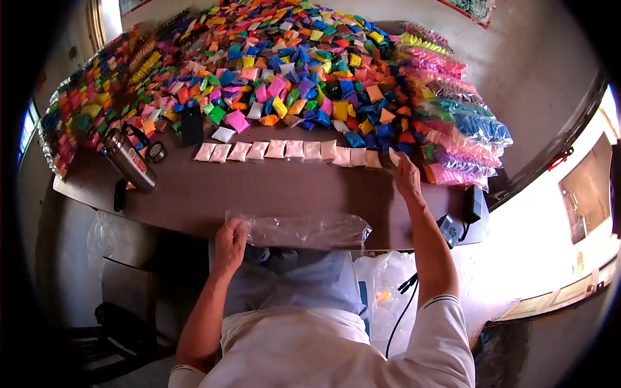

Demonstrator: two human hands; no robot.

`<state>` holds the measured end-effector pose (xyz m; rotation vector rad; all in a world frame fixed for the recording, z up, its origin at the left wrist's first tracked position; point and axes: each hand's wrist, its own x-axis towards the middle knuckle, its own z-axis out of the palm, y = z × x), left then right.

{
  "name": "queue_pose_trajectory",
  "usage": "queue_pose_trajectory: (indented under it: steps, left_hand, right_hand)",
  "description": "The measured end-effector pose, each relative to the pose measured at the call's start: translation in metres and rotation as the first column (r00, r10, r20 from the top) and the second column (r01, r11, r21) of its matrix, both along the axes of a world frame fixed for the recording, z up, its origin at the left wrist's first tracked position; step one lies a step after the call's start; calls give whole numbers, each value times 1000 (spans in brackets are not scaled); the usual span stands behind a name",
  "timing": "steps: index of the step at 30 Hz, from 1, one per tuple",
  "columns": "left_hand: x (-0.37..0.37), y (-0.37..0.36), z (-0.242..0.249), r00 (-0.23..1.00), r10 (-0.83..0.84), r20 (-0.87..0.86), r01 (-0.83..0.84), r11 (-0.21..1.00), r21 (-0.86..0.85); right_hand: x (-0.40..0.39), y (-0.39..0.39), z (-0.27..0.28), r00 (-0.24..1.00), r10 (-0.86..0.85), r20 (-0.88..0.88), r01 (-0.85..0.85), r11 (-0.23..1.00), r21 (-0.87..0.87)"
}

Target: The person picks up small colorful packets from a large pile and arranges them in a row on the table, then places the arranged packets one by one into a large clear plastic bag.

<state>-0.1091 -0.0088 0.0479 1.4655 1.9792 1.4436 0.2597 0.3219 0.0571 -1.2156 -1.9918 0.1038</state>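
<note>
My left hand (231, 244) is closed on one end of a long clear plastic bag (304, 231), which lies along the table's front edge. At the right end of a row of pale pink packets (275, 149), my right hand (407, 177) pinches another pale packet (394, 156) between its fingertips. The row runs side by side across the middle of the table. Behind it rises a large heap of small packets (284, 71) in many colours.
A steel flask (131, 159) stands at the left, its lid (156, 152) beside it. A black phone-like object (191, 123) lies by the heap. Filled clear bags of packets (462, 139) are stacked at the right. Black adapters (449, 230) sit at the table's right edge.
</note>
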Motion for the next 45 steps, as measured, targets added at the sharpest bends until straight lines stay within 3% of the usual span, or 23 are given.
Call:
queue_pose_trajectory:
  steps: [2,5,7,8,12,18,20,21,23,24,25,30,31,32,33,35,36,37,39,41,42,43,45]
  left_hand:
    - [2,1,0,998,31,-51,-33,999,-29]
    - [3,3,-5,985,73,-157,-61,995,83]
    - [2,3,-5,984,78,-161,-65,994,84]
    - [1,3,-3,983,81,-163,-68,994,87]
    - [5,0,8,999,36,5,-35,999,-30]
    - [7,2,5,998,66,-12,-66,998,11]
    - [7,0,8,999,47,-15,-46,999,18]
    - [9,-1,12,997,60,-40,-59,998,34]
    - [11,0,7,996,70,-53,-68,997,45]
    - [8,2,1,997,68,-31,-67,997,36]
    - [6,4,-2,997,70,-13,-69,997,28]
    - [11,5,5,996,77,41,-78,997,15]
    - [12,6,5,996,82,32,-83,996,31]
    - [12,7,1,997,81,11,-82,995,50]
    - [11,6,-1,997,76,-9,-75,995,70]
    - [7,3,7,999,39,-18,-39,999,13]
    - [8,2,9,1000,-19,-9,19,999,-32]
    - [9,1,10,1000,-14,-14,14,999,-34]
    - [11,5,7,998,27,-61,-24,999,45]
    - [14,5,7,999,31,-41,-30,999,40]
    - [13,6,6,999,35,-19,-34,999,35]
    - [12,7,3,999,40,-23,-39,999,37]
    - [9,9,-5,987,40,-152,-26,995,97]
  right_hand:
    - [-10,-1,1,1000,21,-14,-20,999,46]
    - [-27,-5,1,994,94,-57,-90,993,70]
    - [-39,-13,4,974,155,166,-177,975,132]
    - [-40,-18,7,964,221,148,-221,975,-15]
    - [-46,-20,9,970,146,197,-143,989,-31]
    - [-34,14,-13,974,224,32,-227,969,101]
    - [-22,14,-17,974,151,-171,-158,987,-29]
    - [-14,8,-12,977,143,-161,-150,988,-29]
    - [-4,-14,10,731,83,-677,-461,792,-400]
    - [-2,-28,20,649,41,-759,-509,765,-394]
    - [0,-40,34,652,41,-757,-509,764,-396]
    - [7,-104,76,356,-84,-931,-684,655,-321]
    - [6,-126,90,362,-123,-924,-724,587,-362]
    - [-3,-145,99,292,44,-955,-827,514,-229]
    - [-7,-161,112,256,275,-927,-924,352,-151]
    - [-18,-186,116,346,433,-832,-937,193,-290]
    - [-24,-197,122,477,522,-707,-871,172,-461]
    - [-32,-210,127,576,606,-549,-769,173,-616]
    - [-69,-247,126,588,498,-638,-787,167,-595]
    - [-103,-260,114,593,606,-531,-787,296,-541]
    - [-118,-260,100,663,596,-454,-738,417,-531]
    - [-128,-262,97,658,599,-455,-742,414,-527]
    - [-146,-264,94,815,529,-237,-579,757,-302]
